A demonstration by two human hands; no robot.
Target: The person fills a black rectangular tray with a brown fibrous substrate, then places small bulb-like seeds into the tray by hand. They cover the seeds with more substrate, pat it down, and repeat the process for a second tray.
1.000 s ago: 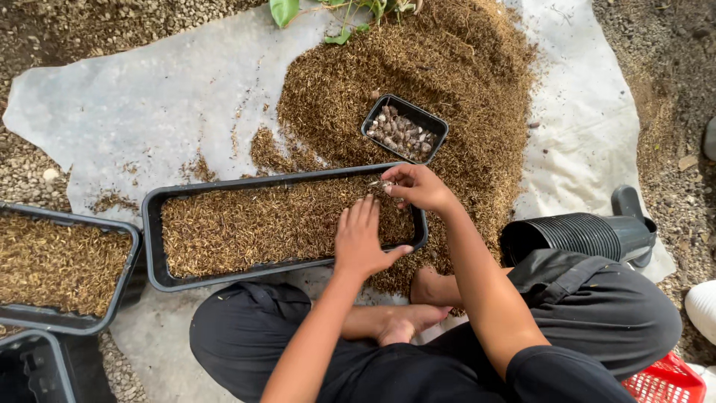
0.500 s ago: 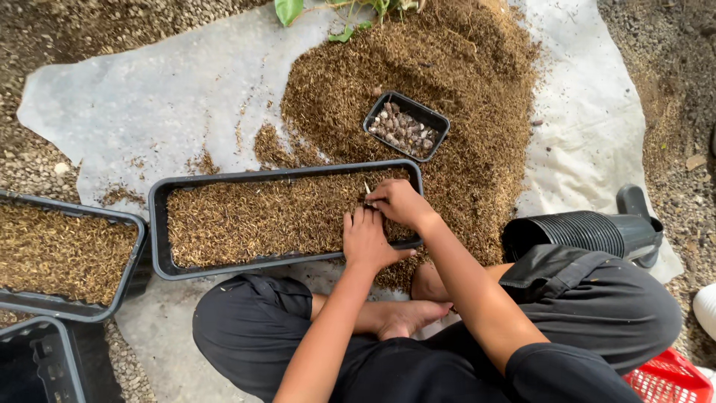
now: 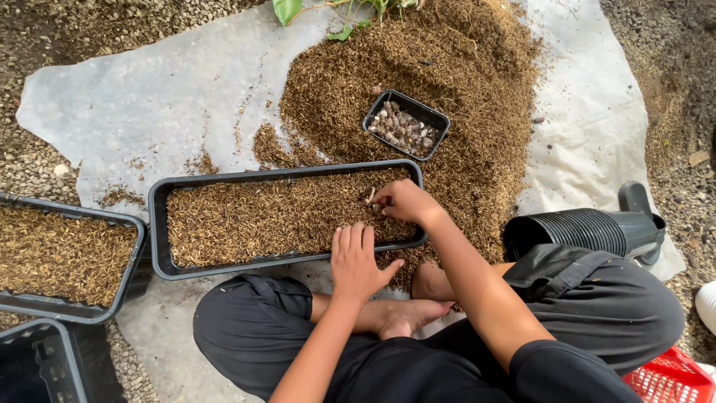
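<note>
Fingertips of the right hand (image 3: 403, 203) pinch a small pale piece over the long black plastic tray of brown husks (image 3: 287, 218); left hand (image 3: 358, 257) rests flat and open on its near rim. Steadying the tray this way looks wise; a light pinch should suffice.

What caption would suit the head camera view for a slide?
Seated person presses left hand flat on husk-filled long black tray while right hand pinches something small beside a small tub of bulbs.

No packages, labels, signs or screens anywhere in view.

Long tray (image 3: 160, 224) before husk pile (image 3: 477, 82); small bulb tray (image 3: 440, 123) on pile; second tray (image 3: 130, 254) left.
</note>
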